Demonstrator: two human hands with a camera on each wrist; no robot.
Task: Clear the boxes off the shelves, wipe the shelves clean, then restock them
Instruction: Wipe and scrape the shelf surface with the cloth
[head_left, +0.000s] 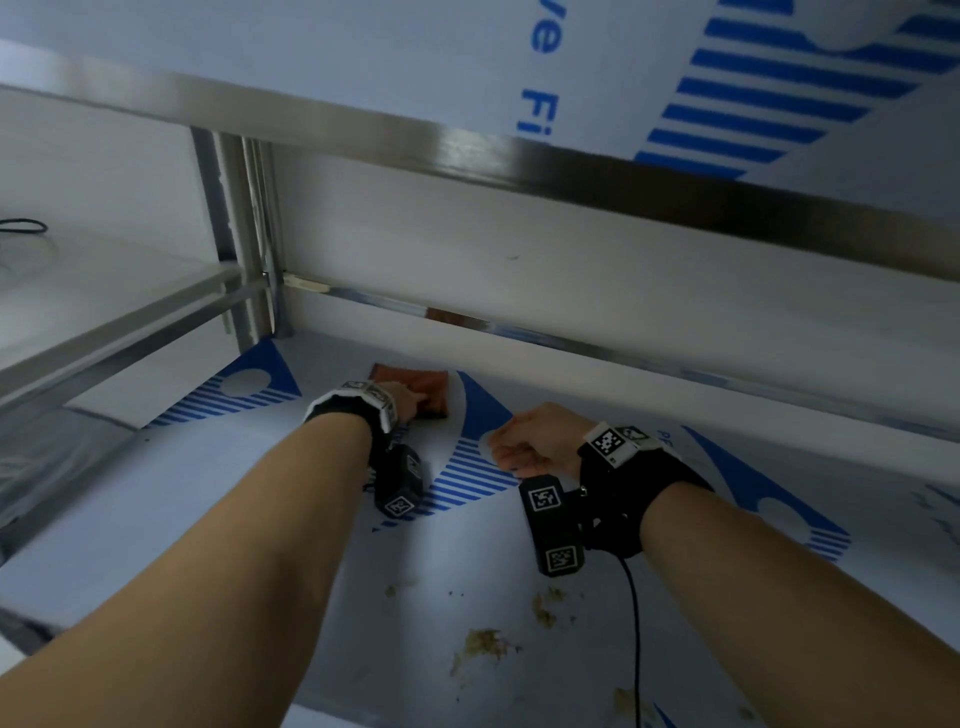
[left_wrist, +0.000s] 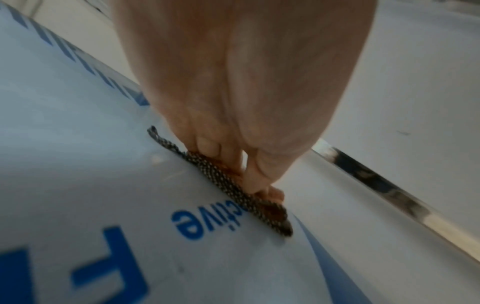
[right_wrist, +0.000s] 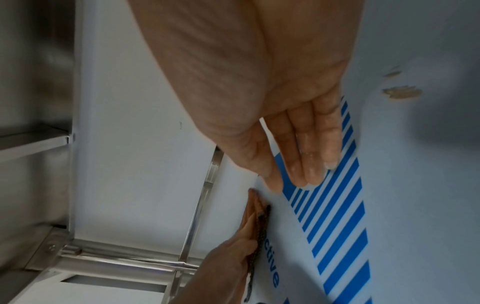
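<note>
Steel shelving stands against a pale wall; the shelf (head_left: 260, 519) being worked on is covered by a white film printed with blue stripes and letters, and another filmed shelf (head_left: 363, 62) runs overhead; a steel post (head_left: 244, 234) rises at the back left corner. Both bare arms reach in over the lower shelf, each with a black wrist strap bearing square markers. The left hand (head_left: 410, 402) lies flat on a reddish-brown cloth (head_left: 434, 387) near the back edge, fingers (left_wrist: 207, 144) stretched forward and pressing it down on the film; from the left wrist view the cloth's edge shows a dark mesh weave with pale dots, and it sits right beside the blue lettering. The right hand (head_left: 530, 441) is just to the right of the left one, apart from it and from the cloth; it holds nothing. From the head view its fingers look loosely curled; from the right wrist view they run fairly straight, close together, over the blue stripes, and I cannot tell whether they touch the film. Nearer the front edge, yellowish-brown crumbs and smears (head_left: 485, 644) are scattered on the film; more lie below the right wrist (head_left: 545, 608). A black cable (head_left: 635, 623) hangs from the right wrist strap across that dirty patch. No boxes show on either shelf.
</note>
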